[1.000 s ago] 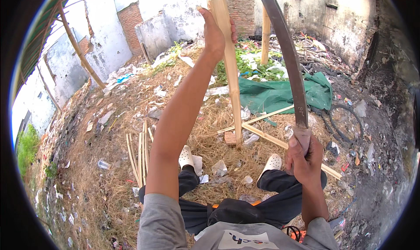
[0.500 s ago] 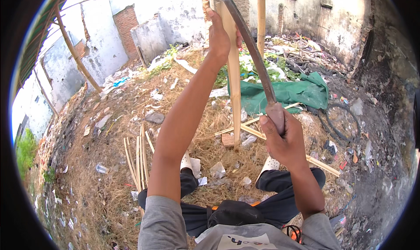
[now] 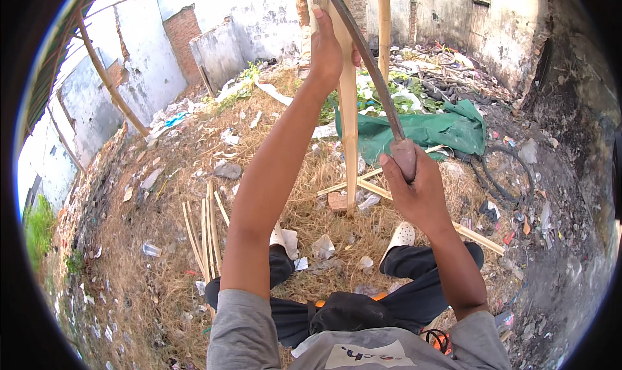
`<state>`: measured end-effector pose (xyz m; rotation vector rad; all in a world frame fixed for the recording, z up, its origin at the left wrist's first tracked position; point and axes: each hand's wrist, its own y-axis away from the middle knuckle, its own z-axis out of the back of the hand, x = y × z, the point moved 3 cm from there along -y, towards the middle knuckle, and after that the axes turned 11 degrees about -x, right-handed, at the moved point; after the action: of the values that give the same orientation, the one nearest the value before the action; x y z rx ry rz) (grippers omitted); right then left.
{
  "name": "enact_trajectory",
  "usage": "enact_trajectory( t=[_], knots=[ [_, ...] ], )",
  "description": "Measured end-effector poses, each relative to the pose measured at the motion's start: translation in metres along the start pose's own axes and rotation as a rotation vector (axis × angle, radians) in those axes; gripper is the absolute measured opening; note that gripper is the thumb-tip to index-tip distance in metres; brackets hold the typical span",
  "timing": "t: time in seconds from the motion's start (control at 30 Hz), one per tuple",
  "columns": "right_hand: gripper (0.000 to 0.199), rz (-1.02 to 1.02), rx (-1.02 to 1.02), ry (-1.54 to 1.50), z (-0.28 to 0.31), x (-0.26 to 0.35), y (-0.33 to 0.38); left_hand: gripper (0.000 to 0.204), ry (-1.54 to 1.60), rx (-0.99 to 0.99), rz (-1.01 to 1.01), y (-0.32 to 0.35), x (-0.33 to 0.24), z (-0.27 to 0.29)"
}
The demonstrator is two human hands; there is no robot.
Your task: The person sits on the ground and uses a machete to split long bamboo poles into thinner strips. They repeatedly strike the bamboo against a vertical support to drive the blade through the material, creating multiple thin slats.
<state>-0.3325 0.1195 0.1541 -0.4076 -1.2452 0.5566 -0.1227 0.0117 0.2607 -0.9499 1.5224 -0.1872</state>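
My left hand (image 3: 326, 57) is closed around the upper part of a long split bamboo piece (image 3: 348, 120), which stands nearly upright. Its lower end comes down beside a reddish brick (image 3: 337, 201) on the dry grass. In my right hand (image 3: 421, 192) is the handle of a machete (image 3: 377, 72). The long dark blade slants up and to the left, its upper part close against the bamboo's top right side. Whether edge and bamboo touch cannot be made out, and the blade's tip runs past the picture's upper edge.
Several thin bamboo strips (image 3: 208, 234) lie at left by my leg. More strips (image 3: 478, 238) cross the ground at right, near a green tarp (image 3: 440, 133) and a black hose (image 3: 505, 187). Litter covers the grass. Weathered walls (image 3: 227, 52) and an upright bamboo pole (image 3: 384, 30) stand behind.
My right hand and the machete have shifted slightly upward, the blade sliding a little along the bamboo's upper right side. My left hand has barely moved.
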Motion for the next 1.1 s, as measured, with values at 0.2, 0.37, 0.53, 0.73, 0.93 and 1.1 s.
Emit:
enact_trajectory(
  t=[0.2,0.37,0.53,0.73,0.93,1.1],
  knots=[
    [0.033,-0.198,0.098,-0.185,0.008,0.004,-0.007,0.089,-0.012,-0.089,-0.017,-0.01,0.002,0.003],
    [0.03,0.14,-0.08,-0.084,0.002,0.002,-0.009,0.089,-0.039,-0.151,-0.061,-0.005,-0.001,-0.006],
    [0.034,-0.224,0.051,-0.272,0.004,0.004,-0.001,0.09,-0.067,-0.083,0.019,-0.001,-0.003,-0.009],
    [0.036,-0.048,-0.011,-0.14,0.001,0.006,-0.005,0.089,0.01,-0.174,-0.046,-0.012,0.001,-0.006],
    [0.039,-0.074,0.01,-0.1,-0.001,-0.004,-0.011,0.088,0.034,-0.106,-0.045,-0.014,0.009,-0.003],
    [0.04,-0.015,-0.03,-0.08,-0.002,0.002,-0.006,0.088,0.019,-0.132,-0.041,-0.015,0.007,0.002]
  ],
)
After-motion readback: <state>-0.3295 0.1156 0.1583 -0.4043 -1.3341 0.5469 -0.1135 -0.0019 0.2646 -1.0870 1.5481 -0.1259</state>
